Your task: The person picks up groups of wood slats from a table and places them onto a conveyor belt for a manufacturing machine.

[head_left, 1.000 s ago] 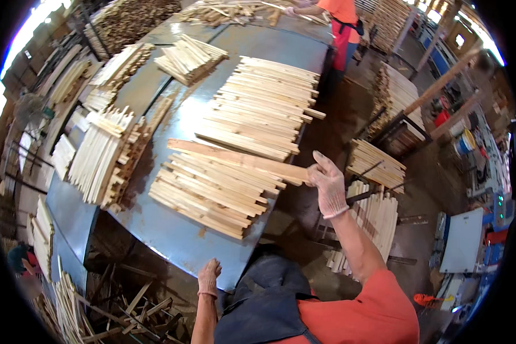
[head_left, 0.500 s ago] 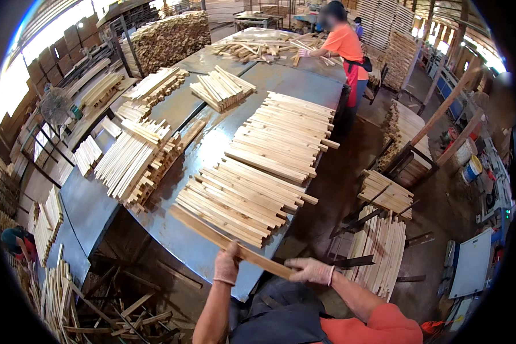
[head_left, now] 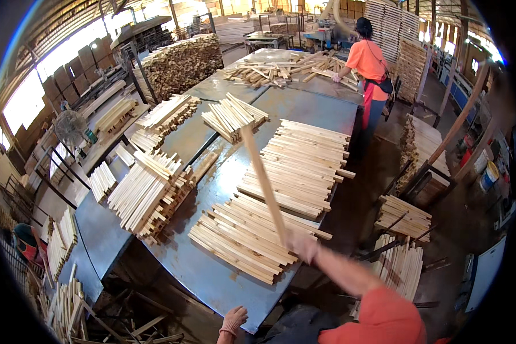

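Observation:
My right hand (head_left: pixel 304 246), in a pale glove, grips one end of a wooden strip (head_left: pixel 264 182). The strip slants up and away above the table, its far end in front of a small stack of strips (head_left: pixel 235 116). Below it, a near row of strips (head_left: pixel 241 238) lies side by side on the blue-grey metal table (head_left: pixel 183 258), with a farther row (head_left: pixel 298 166) behind. Beside the table's near edge is my left hand (head_left: pixel 234 320), gloved, its fingers curled and nothing seen in them. The right hand is slightly blurred.
A co-worker (head_left: pixel 368 63) in orange stands at the far right by a loose pile of strips (head_left: pixel 281 69). Another person (head_left: pixel 28 246) is at the far left. A stepped stack (head_left: pixel 146 192) sits on the table's left; racked strips (head_left: pixel 398 266) stand to the right.
My left hand has let go of the strip and dropped lower. The right hand has swung the strip upward and away from me. The head view has shifted, and the co-worker now faces away.

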The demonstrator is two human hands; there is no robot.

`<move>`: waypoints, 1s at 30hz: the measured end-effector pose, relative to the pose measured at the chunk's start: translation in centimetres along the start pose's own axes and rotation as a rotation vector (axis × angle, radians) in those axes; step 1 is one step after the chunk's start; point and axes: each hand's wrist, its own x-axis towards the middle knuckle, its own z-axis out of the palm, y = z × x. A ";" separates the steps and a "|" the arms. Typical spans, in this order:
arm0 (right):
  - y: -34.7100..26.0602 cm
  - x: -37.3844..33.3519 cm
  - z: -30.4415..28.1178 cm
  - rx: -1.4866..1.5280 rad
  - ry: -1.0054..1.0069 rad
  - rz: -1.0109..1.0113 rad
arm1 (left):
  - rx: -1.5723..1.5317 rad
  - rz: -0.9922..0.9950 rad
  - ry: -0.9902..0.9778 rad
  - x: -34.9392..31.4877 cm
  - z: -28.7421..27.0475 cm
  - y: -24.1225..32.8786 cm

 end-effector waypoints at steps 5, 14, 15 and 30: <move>-15.4 31.6 -24.0 -0.141 0.902 0.163 | -0.189 0.139 0.099 -2.9 0.9 0.8; -6.1 18.0 -0.2 -0.032 -0.198 0.137 | 0.041 0.072 0.878 -4.7 13.0 -2.0; -4.0 13.8 0.9 -0.010 -0.233 0.277 | 0.055 0.067 0.876 -4.2 12.1 -1.6; 17.8 -0.9 -8.9 -0.314 0.677 0.938 | 0.072 0.022 0.552 2.6 1.2 3.6</move>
